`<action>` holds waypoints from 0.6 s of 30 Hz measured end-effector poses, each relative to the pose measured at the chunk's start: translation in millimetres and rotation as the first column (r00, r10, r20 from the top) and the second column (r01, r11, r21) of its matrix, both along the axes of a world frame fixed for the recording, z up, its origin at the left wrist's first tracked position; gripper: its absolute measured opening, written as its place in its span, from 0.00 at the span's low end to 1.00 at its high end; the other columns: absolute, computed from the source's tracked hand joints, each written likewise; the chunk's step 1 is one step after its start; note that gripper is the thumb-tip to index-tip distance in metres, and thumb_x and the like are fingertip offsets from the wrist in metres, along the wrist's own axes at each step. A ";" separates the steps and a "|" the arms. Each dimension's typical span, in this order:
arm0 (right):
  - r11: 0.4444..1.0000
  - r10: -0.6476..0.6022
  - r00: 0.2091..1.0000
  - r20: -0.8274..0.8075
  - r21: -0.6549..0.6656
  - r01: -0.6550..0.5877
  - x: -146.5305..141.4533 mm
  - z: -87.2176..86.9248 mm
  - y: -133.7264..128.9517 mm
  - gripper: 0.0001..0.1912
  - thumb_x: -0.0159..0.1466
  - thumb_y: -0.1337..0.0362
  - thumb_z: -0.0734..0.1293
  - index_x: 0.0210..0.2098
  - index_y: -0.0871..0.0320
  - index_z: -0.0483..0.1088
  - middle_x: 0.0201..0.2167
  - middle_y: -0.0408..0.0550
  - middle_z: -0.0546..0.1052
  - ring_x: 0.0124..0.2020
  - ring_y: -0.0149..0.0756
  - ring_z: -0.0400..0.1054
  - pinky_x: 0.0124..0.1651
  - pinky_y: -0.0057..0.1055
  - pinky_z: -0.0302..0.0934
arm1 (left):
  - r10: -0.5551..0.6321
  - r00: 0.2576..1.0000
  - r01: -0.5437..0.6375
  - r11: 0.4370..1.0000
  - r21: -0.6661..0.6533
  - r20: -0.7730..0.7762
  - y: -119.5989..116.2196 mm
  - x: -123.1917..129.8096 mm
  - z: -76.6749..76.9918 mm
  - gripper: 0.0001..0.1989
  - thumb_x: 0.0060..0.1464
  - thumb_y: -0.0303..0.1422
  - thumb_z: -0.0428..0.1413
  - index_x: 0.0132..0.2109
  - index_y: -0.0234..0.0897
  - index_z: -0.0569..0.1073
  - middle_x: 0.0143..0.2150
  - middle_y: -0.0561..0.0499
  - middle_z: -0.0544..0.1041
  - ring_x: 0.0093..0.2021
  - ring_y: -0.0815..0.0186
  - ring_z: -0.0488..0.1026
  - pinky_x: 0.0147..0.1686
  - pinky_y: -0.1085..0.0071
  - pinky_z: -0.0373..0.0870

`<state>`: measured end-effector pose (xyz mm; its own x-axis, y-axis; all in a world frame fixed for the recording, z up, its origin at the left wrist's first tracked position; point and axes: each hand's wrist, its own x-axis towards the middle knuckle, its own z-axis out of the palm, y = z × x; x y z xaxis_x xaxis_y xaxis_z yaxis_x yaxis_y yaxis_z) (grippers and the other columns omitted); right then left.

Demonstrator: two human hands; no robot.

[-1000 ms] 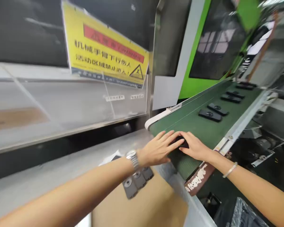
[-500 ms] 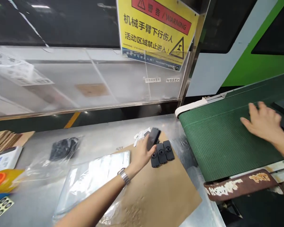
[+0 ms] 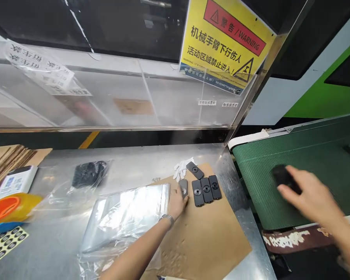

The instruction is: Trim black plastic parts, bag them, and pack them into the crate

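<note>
My left hand [image 3: 175,203], with a metal watch at the wrist, is closed on a small black rectangular device [image 3: 184,186] at the cardboard's surface. Beside it, a row of three similar black devices [image 3: 206,189] with round centres lies on the cardboard sheet [image 3: 204,237]. Another black device [image 3: 195,170] lies askew behind them, touching a white glove [image 3: 183,168]. Over the green conveyor belt [image 3: 256,186], my right hand [image 3: 306,190] grips a dark block [image 3: 284,178], blurred by motion; its exact kind cannot be made out.
Clear plastic bags [image 3: 128,214] lie left of the cardboard on the metal table [image 3: 58,249]. Farther left are a bagged black item [image 3: 89,174], orange and yellow containers [image 3: 11,208], round stickers [image 3: 6,245] and stacked cardboard [image 3: 6,163]. A transparent panel [image 3: 169,112] stands behind.
My left hand has lowered its black device onto the cardboard. My right hand, open over the belt before, now holds a dark block and has moved left toward the belt's near end.
</note>
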<state>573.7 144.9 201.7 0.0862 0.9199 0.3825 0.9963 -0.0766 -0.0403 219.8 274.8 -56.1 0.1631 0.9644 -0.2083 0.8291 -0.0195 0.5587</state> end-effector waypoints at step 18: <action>0.839 -0.462 0.868 -0.182 -0.406 0.362 -152.5 -179.8 0.4 0.29 0.63 0.57 0.58 0.55 0.74 0.59 0.48 0.67 0.67 0.49 0.52 0.61 0.51 0.43 0.56 | -0.163 0.964 0.106 0.961 0.256 0.212 1.2 15.4 22.5 0.20 0.55 0.33 0.45 0.54 0.34 0.64 0.48 0.42 0.67 0.49 0.57 0.65 0.48 0.58 0.64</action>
<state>421.2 145.3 21.9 0.5379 0.8418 -0.0466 0.8232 -0.5363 -0.1862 235.2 276.0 -33.5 0.3107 0.9467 0.0849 0.6597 -0.2791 0.6978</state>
